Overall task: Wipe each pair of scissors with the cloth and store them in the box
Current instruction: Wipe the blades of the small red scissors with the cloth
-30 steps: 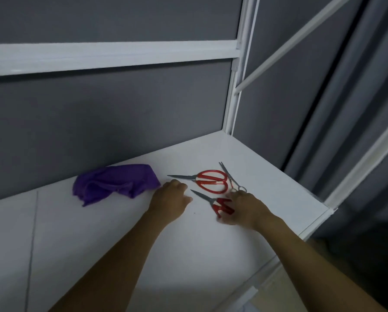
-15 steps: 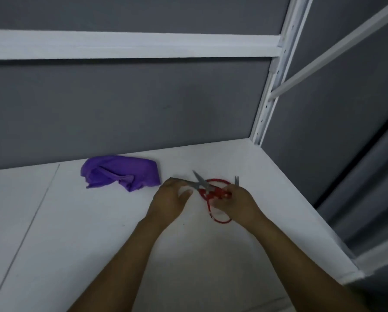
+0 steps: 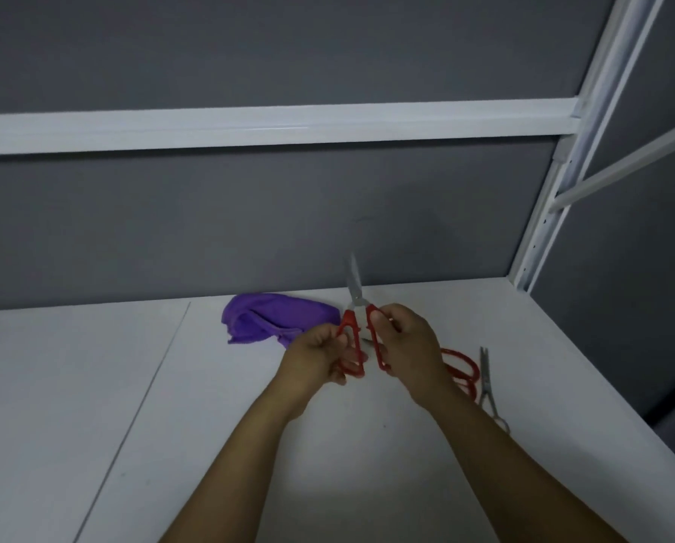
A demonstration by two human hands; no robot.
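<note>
Red-handled scissors (image 3: 354, 307) are held upright above the white shelf, blades pointing up and away. My left hand (image 3: 315, 356) grips the left handle loop and my right hand (image 3: 406, 346) grips the right one. A crumpled purple cloth (image 3: 267, 317) lies on the shelf just behind my left hand. A second pair of red-handled scissors (image 3: 463, 370) lies flat to the right, partly hidden by my right wrist. Small all-metal scissors (image 3: 486, 386) lie beside them. No box is in view.
The white shelf (image 3: 171, 444) ends at a right edge near the metal scissors. A grey wall stands close behind, with a white rail (image 3: 249, 127) above and a white upright post (image 3: 555, 205) at the back right corner.
My right hand lifted one pair of red scissors off the shelf, and both hands now hold it upright by its handles. The view has swung left and closer.
</note>
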